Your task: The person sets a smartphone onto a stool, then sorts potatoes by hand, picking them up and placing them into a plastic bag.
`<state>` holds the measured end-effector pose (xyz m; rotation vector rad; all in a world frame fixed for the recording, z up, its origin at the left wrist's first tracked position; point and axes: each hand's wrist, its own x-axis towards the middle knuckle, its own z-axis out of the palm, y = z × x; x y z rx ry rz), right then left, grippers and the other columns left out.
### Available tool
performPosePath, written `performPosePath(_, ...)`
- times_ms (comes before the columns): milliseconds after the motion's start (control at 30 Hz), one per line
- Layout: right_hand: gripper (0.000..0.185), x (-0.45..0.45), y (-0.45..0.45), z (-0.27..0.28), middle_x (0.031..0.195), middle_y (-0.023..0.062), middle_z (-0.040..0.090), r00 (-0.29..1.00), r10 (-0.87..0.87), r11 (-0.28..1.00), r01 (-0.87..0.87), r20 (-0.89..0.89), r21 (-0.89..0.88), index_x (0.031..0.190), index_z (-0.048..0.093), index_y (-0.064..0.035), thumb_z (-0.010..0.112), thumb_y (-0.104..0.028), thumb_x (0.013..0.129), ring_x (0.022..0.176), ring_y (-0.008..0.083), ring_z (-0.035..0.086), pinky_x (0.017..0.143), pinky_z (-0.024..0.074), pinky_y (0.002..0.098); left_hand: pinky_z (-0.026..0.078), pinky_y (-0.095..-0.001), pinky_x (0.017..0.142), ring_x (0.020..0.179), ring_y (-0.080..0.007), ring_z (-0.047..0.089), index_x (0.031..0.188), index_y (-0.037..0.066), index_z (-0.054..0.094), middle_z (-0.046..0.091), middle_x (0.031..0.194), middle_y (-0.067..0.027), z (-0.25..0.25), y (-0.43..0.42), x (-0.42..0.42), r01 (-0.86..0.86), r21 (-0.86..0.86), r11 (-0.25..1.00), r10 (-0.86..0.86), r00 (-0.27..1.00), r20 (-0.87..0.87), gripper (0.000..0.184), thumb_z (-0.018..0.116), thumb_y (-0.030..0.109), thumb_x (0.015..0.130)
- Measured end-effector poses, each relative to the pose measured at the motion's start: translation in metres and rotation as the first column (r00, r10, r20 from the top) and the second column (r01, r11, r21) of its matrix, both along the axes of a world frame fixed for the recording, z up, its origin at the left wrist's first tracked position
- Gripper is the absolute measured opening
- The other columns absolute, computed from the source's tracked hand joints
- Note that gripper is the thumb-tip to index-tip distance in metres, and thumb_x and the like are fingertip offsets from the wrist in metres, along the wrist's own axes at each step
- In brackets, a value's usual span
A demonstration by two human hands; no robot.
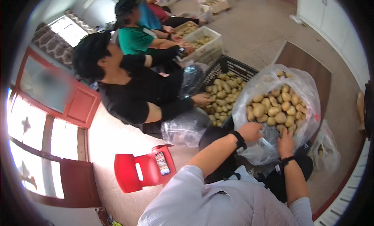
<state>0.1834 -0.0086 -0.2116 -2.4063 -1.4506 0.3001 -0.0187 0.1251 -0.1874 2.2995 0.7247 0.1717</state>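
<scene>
A large clear plastic bag (241, 103) stands open in front of me, full of brownish-yellow potatoes (280, 117). My left hand (250, 131) is at the bag's near left side, its fingers curled in; what they hold, if anything, is hidden. At the near edge of the potato pile, my right hand (286, 143) has its fingers stretched out and touching the lowest potatoes. Crumpled clear plastic lies between the two hands. Both wrists carry dark bands.
A black crate (249, 71) of potatoes stands left of the bag, with a black-sleeved person's hand (201, 99) in it. Beyond are white crates (218, 45) and other seated people. A red chair (126, 173) holds a phone (162, 163). A brown board (302, 56) lies behind the bag.
</scene>
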Motion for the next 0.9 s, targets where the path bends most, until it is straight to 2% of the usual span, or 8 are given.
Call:
performPosePath(67,0.057,-0.001,0.001,-0.005,0.121,0.0225,0.046,0.999,0.008,1.000,-0.009,0.043,0.028,0.128,0.045,-0.0070,0.069,-0.004,0.076,0.099,0.0440,0.059,0.079,0.0505,0.0512,0.050,-0.0457,0.078,0.090,-0.0378,0.063,0.105,0.002,0.063,0.067,0.094,-0.0189,0.002,-0.003,-0.001,-0.012,-0.023,1.000,0.012,1.000,0.018,0.033,0.065,0.025,0.082)
performPosePath(133,0.061,0.002,0.003,-0.007,0.119,0.0203,0.045,0.999,-0.019,0.998,0.021,0.038,-0.052,0.130,0.041,-0.0088,0.073,-0.009,0.078,0.098,0.0426,0.061,0.077,0.0519,0.0490,0.050,-0.0455,0.078,0.090,-0.0376,0.064,0.105,0.002,0.063,0.067,0.094,-0.0188,0.010,-0.002,0.003,0.011,-0.002,1.000,-0.011,1.000,0.016,0.033,0.065,0.025,0.082)
performPosePath(200,0.062,0.001,0.006,-0.004,0.117,0.0203,0.046,0.998,-0.029,0.997,0.033,0.056,-0.070,0.129,0.041,-0.0096,0.074,-0.010,0.077,0.096,0.0420,0.061,0.076,0.0524,0.0482,0.050,-0.0463,0.082,0.094,-0.0377,0.063,0.101,0.002,0.065,0.067,0.096,-0.0200,0.012,-0.006,0.004,-0.045,-0.110,0.993,0.043,0.999,-0.024,0.032,0.067,0.026,0.080)
performPosePath(467,0.066,0.001,0.009,-0.018,0.111,0.0188,0.049,0.988,-0.054,0.997,0.061,0.143,-0.039,0.129,0.041,-0.0085,0.078,-0.015,0.074,0.089,0.0397,0.063,0.071,0.0534,0.0471,0.050,-0.0452,0.079,0.092,-0.0369,0.064,0.102,0.003,0.064,0.068,0.094,-0.0185,0.006,-0.006,0.005,-0.021,-0.061,0.998,0.023,0.999,0.038,0.031,0.066,0.026,0.082)
performPosePath(667,0.062,0.002,0.008,-0.031,0.107,0.0188,0.053,0.970,0.017,0.992,0.014,0.242,-0.125,0.128,0.042,-0.0082,0.073,-0.019,0.076,0.090,0.0391,0.063,0.073,0.0528,0.0492,0.050,-0.0444,0.079,0.091,-0.0366,0.064,0.104,0.003,0.064,0.067,0.094,-0.0182,0.010,-0.004,0.004,-0.014,-0.076,0.997,0.017,0.999,0.030,0.030,0.065,0.025,0.083)
performPosePath(733,0.053,-0.001,0.008,-0.020,0.108,0.0201,0.054,0.991,0.009,0.975,0.021,0.135,-0.220,0.122,0.044,-0.0074,0.069,-0.023,0.079,0.092,0.0392,0.063,0.075,0.0520,0.0504,0.051,-0.0442,0.079,0.091,-0.0368,0.064,0.104,0.002,0.064,0.067,0.094,-0.0186,0.008,-0.005,0.004,-0.016,-0.091,0.996,0.022,0.998,0.065,0.030,0.066,0.023,0.083)
performPosePath(833,0.047,-0.002,0.006,-0.024,0.110,0.0226,0.055,0.997,-0.075,0.973,0.079,0.030,-0.217,0.116,0.044,-0.0060,0.067,-0.024,0.080,0.094,0.0421,0.062,0.077,0.0508,0.0520,0.050,-0.0455,0.079,0.091,-0.0378,0.064,0.097,0.001,0.065,0.067,0.091,-0.0206,0.003,-0.005,0.004,-0.071,-0.114,0.991,0.085,0.990,0.115,0.029,0.067,0.023,0.078)
performPosePath(900,0.045,0.002,0.003,-0.028,0.110,0.0242,0.056,0.998,-0.062,0.982,0.062,0.005,-0.176,0.116,0.045,-0.0050,0.065,-0.025,0.081,0.096,0.0433,0.061,0.079,0.0498,0.0528,0.050,-0.0443,0.081,0.093,-0.0377,0.064,0.104,0.000,0.064,0.067,0.097,-0.0213,-0.004,-0.002,0.004,-0.075,-0.043,0.996,0.080,0.990,0.117,0.032,0.066,0.022,0.081)
